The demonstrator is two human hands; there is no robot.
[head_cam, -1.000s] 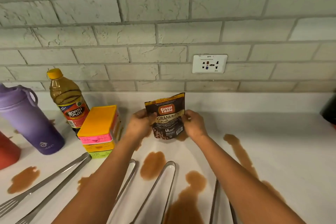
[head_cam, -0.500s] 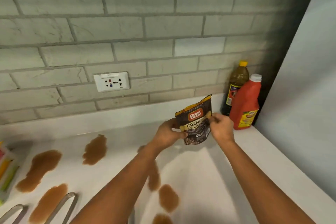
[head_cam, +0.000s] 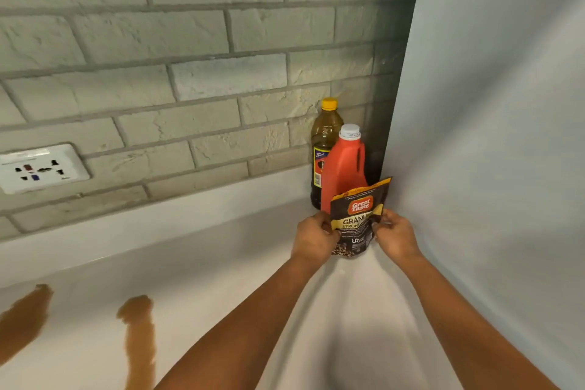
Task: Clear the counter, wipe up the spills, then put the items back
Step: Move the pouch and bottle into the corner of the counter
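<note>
Both hands are on the coffee pouch (head_cam: 357,225) right of centre in the frame: the left hand (head_cam: 313,239) pinches its left edge, the right hand (head_cam: 394,236) pinches its right edge, fingers closed onto the packet from either side. The pouch stands upright, slightly tilted, dark brown with a red and orange logo near the top, its bottom down at the white counter (head_cam: 221,279), though whether it actually rests there is hard to tell. Directly behind it is a red jug (head_cam: 343,168) with a white cap, and behind that a dark bottle (head_cam: 323,139) with a yellow cap, both tucked into the corner where the brick wall (head_cam: 190,41) meets a plain pale panel (head_cam: 490,136) filling the right side of the frame. The pouch overlaps the jug's lower part in this view. At far left, a white wall socket (head_cam: 42,168) sits on the bricks. In the lower left, two brown spills (head_cam: 139,332) streak the counter, well apart from the pouch. Both forearms reach up from the bottom edge.
</note>
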